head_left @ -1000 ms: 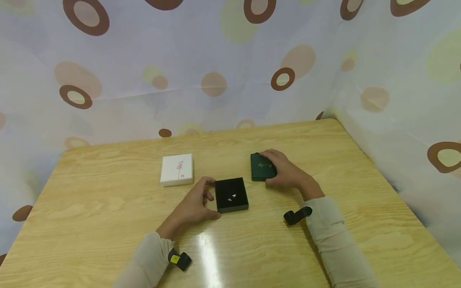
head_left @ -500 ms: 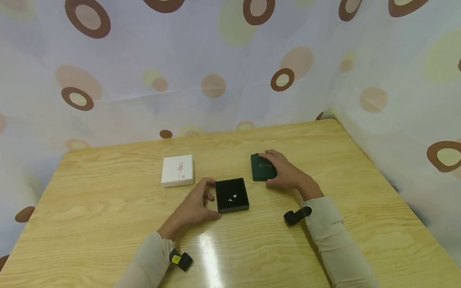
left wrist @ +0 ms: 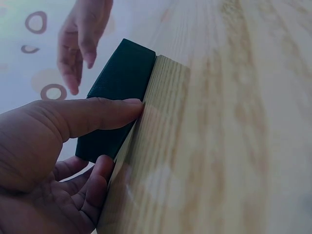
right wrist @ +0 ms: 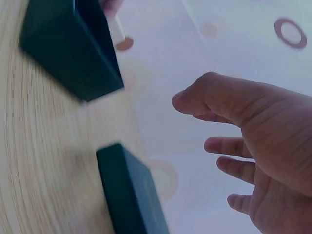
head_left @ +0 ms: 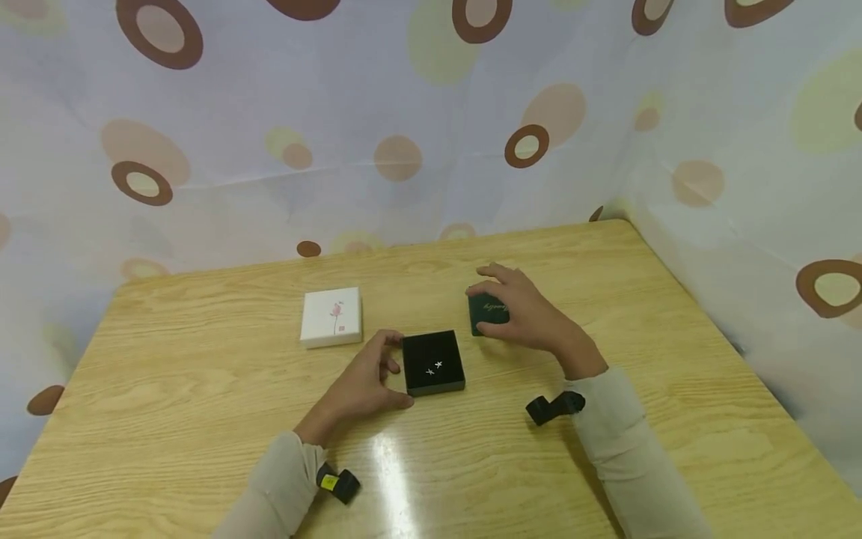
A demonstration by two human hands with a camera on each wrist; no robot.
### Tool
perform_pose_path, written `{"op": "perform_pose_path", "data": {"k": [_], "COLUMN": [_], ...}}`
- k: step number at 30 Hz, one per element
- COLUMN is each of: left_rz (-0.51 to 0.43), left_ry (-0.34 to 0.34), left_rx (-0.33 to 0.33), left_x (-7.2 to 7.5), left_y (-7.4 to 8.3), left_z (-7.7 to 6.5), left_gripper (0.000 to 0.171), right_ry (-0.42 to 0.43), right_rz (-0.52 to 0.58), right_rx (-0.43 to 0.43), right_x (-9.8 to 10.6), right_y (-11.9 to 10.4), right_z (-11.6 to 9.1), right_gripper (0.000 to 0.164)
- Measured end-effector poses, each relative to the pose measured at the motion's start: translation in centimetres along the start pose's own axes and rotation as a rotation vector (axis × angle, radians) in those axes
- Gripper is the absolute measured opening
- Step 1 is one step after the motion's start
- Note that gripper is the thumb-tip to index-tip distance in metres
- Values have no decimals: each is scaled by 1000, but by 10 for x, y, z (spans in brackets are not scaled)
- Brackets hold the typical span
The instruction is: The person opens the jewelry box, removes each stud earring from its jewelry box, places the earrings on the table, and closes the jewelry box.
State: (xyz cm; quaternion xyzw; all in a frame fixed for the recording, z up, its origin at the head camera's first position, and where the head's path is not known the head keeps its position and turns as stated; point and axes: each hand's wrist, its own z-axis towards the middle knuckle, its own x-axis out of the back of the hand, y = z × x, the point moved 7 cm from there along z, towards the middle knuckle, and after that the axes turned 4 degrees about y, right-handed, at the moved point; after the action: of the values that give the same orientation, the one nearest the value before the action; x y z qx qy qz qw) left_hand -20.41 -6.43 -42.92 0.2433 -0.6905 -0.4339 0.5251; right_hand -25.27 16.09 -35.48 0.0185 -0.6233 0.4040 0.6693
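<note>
An open dark green jewelry box (head_left: pixel 438 389) with a black insert sits on the table, mid-view in the head view. Two small silver star-shaped pieces, one of them here (head_left: pixel 438 364), lie on the insert. My left hand (head_left: pixel 360 383) holds the box's left side, its thumb at the near corner and fingers by the far one. In the left wrist view the thumb lies across the green wall. The box's dark green lid (head_left: pixel 488 305), with gold lettering, lies to the right. My right hand (head_left: pixel 528 308) is over the lid, fingers spread and holding nothing, partly hiding it.
A white square box (head_left: pixel 331 318) with a pink flower print stands at the back left on the wooden table (head_left: pixel 168 374). A patterned cloth (head_left: pixel 350 97) hangs behind the table and along its right side.
My right hand has come off the lid, rising and shifting slightly left with its fingers spread. The lid stays in place. The left hand and open box have not visibly moved.
</note>
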Motion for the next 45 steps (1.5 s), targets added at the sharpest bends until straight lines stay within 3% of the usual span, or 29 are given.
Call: {"op": "perform_pose_path", "data": {"k": [6,12,16,23,35,45], "left_rz": [1,-1,4,12,-3,10], "left_ry": [-2,0,-3,-8,-7,-15], "left_rx": [6,12,-1,-11,-21,-14], "left_x": [0,1,1,-1,1,1], "left_y": [0,1,2,2,3,2], "left_z": [0,0,0,1,-1,-2], "left_gripper": [92,92,92,93,101,97], "right_ry": [13,-56,-52,-7,-50,-85], "right_rz": [-72,-116,-195,-316,-410,-405], "right_rx": [138,121,129,166,173,154], "right_x": [-3,-16,-27,-39,-49,-53], "right_y": [-35,-52,-57,-62,-66,-64], "right_z": [1,2,-1,-3,-1,-1], "right_gripper": [25,13,8,5,7,10]}}
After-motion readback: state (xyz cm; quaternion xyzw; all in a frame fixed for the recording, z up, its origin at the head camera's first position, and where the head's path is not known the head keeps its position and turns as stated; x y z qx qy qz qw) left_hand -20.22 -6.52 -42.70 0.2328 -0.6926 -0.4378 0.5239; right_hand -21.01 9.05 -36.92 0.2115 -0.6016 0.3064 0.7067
